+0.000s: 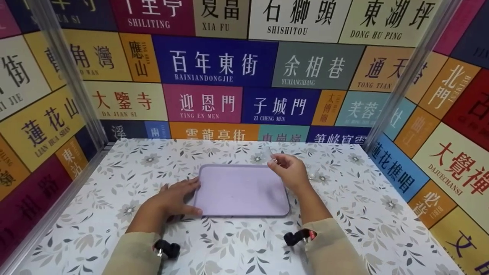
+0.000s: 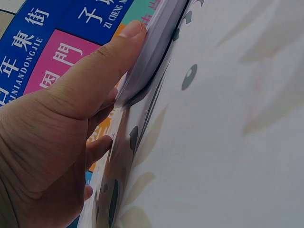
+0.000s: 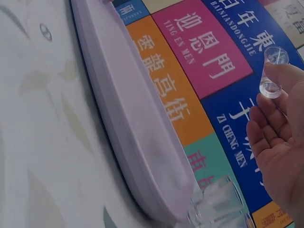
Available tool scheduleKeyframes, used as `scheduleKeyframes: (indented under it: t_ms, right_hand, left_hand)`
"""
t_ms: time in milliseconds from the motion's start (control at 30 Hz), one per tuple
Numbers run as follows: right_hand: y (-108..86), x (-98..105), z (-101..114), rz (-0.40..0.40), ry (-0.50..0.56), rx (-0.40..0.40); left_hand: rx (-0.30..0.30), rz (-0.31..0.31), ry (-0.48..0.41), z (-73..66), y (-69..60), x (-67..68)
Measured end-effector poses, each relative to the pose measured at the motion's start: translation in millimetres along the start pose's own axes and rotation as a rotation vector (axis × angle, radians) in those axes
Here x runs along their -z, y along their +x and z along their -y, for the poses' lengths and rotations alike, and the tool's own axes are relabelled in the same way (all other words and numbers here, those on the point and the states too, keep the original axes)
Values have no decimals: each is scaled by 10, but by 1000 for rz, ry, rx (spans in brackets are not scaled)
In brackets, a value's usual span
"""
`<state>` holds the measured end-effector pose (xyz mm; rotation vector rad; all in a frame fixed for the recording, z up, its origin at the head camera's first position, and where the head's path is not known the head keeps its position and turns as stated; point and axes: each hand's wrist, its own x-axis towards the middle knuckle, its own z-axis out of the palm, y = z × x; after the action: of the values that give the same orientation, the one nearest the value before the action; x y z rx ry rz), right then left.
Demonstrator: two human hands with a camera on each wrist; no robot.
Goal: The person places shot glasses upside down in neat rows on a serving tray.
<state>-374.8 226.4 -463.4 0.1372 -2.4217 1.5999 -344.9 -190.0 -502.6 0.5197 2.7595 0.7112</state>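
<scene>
A shallow lilac tray (image 1: pixel 240 191) lies flat on the table. My left hand (image 1: pixel 177 196) is at its left end, with the thumb against the near left corner and the fingertips touching the left rim. In the left wrist view the thumb (image 2: pixel 114 57) lies along the tray's edge (image 2: pixel 152 52), its fingers fairly straight. Above the tray's far right corner, my right hand (image 1: pixel 292 172) pinches a small clear cup (image 3: pixel 270 88) between thumb and fingers. The cup looks tilted in the head view, and nothing shows inside it.
More clear cups (image 3: pixel 221 204) stand just beyond the tray's right end, mostly hidden behind my right hand in the head view. A floral-patterned cloth (image 1: pixel 229 244) covers the table. Panels with colourful printed signs (image 1: pixel 217 63) enclose the back and both sides.
</scene>
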Motion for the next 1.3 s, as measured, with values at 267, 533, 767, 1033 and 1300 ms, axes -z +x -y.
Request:
scheduleKeyframes:
  t_ms: [267, 533, 767, 1033, 1300]
  right_hand:
    - [38, -547, 195, 53, 90, 66]
    - [-6, -1000, 368, 120, 182, 82]
    - [-28, -1254, 444, 152, 168, 76]
    - [-59, -1483, 461, 196, 117, 92]
    - [-152, -1640, 433, 285, 31, 123]
  left_hand:
    - [-7, 0, -14, 9, 4, 13]
    - [16, 7, 5, 1, 24, 9]
    - [45, 16, -1, -4, 54, -4]
    - [69, 24, -15, -17, 46, 3]
    - [51, 31, -8, -19, 28, 27]
